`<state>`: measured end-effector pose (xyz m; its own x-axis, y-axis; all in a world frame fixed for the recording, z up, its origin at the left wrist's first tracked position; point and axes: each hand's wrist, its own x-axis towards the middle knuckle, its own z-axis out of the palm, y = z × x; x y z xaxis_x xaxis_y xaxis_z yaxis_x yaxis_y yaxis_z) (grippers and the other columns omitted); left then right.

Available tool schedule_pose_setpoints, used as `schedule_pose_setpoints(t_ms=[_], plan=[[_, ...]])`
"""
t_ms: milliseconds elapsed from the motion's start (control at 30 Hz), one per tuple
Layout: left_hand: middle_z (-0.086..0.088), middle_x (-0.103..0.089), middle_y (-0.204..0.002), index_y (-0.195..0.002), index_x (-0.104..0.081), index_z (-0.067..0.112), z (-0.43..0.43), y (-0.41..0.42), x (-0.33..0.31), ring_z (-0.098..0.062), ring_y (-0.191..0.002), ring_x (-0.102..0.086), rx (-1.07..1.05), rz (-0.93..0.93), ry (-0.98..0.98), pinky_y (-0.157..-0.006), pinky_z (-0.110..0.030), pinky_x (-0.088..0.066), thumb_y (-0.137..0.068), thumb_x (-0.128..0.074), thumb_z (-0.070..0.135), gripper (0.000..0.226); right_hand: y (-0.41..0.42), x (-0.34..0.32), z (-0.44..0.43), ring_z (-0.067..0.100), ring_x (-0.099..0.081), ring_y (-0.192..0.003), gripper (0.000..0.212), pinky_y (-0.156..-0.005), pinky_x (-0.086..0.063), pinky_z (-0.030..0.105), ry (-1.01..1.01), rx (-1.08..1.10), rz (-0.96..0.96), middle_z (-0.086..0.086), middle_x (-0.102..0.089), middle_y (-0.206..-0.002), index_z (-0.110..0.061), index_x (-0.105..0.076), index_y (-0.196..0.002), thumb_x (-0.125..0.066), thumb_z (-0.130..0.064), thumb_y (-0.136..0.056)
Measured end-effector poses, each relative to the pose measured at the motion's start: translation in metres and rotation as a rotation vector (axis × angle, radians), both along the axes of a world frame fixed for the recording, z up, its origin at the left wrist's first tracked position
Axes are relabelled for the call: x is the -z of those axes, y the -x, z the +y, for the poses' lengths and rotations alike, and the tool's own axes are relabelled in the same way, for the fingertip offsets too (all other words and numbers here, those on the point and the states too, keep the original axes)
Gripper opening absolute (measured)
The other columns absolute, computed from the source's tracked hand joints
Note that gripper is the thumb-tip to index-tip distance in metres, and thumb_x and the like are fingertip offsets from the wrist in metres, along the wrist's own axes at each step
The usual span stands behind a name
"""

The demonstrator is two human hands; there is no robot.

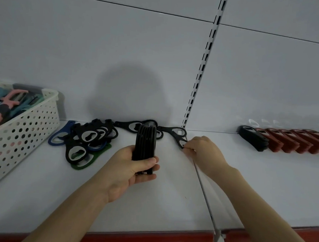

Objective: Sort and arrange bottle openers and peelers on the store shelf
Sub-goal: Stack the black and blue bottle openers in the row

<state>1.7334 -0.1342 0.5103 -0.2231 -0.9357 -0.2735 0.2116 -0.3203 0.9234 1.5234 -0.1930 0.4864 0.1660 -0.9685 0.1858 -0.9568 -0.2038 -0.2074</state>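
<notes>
Gathering is the step in hand: your left hand (133,173) grips an upright stack of black bottle openers (146,142); your right hand (203,152) pinches a loose opener (179,140) lying on the shelf (169,195). Next, lift it and seat it flush against the stack.

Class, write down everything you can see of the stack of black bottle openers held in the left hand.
The stack of black bottle openers is about six flat, matte, plastic-looking pieces pressed face to face. It is seen edge-on, with the rounded ends pointing away. The left hand grips its near end, thumb across the top, over the white shelf. The right hand, apart from it, pinches a loose black opener.
</notes>
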Motion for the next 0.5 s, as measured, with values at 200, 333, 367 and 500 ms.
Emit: schedule_pose_setpoints(t_ms=[200, 333, 367, 500], plan=[[-0.011, -0.067, -0.091, -0.097, -0.060, 0.005, -0.009, -0.014, -0.009, -0.020, -0.079, -0.067, -0.021, -0.011, 0.039, -0.062, -0.028, -0.059, -0.080, -0.060, -0.003, 0.019, 0.010, -0.030, 0.018, 0.014, -0.054, -0.065, 0.020, -0.066, -0.043, 0.027, 0.090, -0.078, -0.470, -0.007, -0.059, -0.070, -0.025, -0.050, -0.082, -0.041, -0.018, -0.098], [-0.012, -0.066, -0.096, -0.103, -0.058, 0.006, -0.008, -0.018, -0.014, -0.019, -0.079, -0.067, 0.062, -0.040, 0.063, -0.066, -0.030, -0.059, -0.070, -0.066, 0.007, 0.034, -0.009, -0.040, 0.029, -0.001, -0.056, -0.068, 0.019, -0.065, -0.044, 0.010, -0.005, -0.330, -0.455, -0.016, -0.058, -0.069, -0.022, -0.060, -0.088, -0.042, -0.029, -0.090], [-0.012, -0.065, -0.096, -0.105, -0.058, 0.005, -0.006, -0.017, -0.014, -0.019, -0.078, -0.067, 0.105, -0.068, 0.069, -0.067, -0.031, -0.059, -0.065, -0.068, 0.010, 0.042, -0.016, -0.040, 0.029, -0.004, -0.055, -0.070, 0.024, -0.067, -0.042, 0.008, 0.035, -0.357, -0.437, -0.019, -0.056, -0.072, -0.018, -0.062, -0.092, -0.042, -0.029, -0.088], [-0.005, -0.069, -0.093, -0.109, -0.058, 0.008, 0.003, -0.010, -0.013, -0.017, -0.080, -0.068, 0.229, -0.145, 0.078, -0.067, -0.030, -0.058, -0.063, -0.072, 0.008, 0.047, -0.034, -0.041, 0.028, -0.001, -0.054, -0.078, 0.024, -0.069, -0.039, 0.007, 0.241, -0.379, -0.500, -0.021, -0.051, -0.080, -0.011, -0.067, -0.094, -0.047, -0.023, -0.089]])
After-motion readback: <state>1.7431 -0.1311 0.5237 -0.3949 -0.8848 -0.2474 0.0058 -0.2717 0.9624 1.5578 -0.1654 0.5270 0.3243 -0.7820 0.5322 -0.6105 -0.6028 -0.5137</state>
